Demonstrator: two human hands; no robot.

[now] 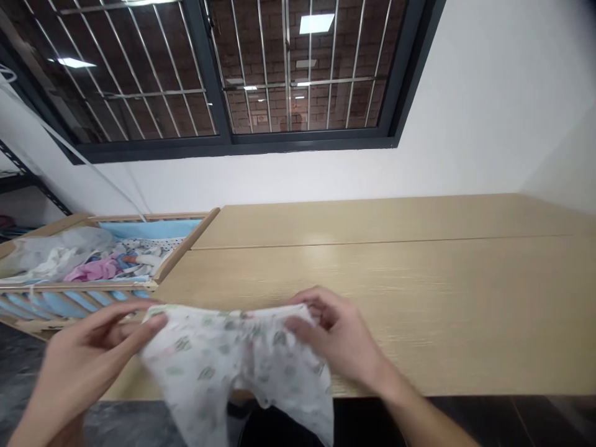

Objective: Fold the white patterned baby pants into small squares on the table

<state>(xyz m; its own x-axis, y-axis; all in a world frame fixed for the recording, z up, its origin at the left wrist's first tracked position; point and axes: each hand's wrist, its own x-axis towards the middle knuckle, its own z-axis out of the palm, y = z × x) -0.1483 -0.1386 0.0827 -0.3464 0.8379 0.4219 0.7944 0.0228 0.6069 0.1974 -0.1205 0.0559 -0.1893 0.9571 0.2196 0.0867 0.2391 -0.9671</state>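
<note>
Found white patterned trousers (200,366) held spread over the near edge of the wooden table (442,310). Noted left hand (81,363) pinching the left end of the waistband (218,313), right hand (342,338) likewise grasping the right end. Recorded a crib (188,245) containing clothes (99,267), left of the table.

left hand (93,354): pinching | right hand (333,332): pinching | 2 hands level, apart

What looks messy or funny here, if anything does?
Only the wooden crib at the left looks messy: a pink cloth and pale cloths lie rumpled together inside, not folded. The patterned pants hang between the left hand and right hand, a bit blurred. I see nothing spilled or broken.
</note>
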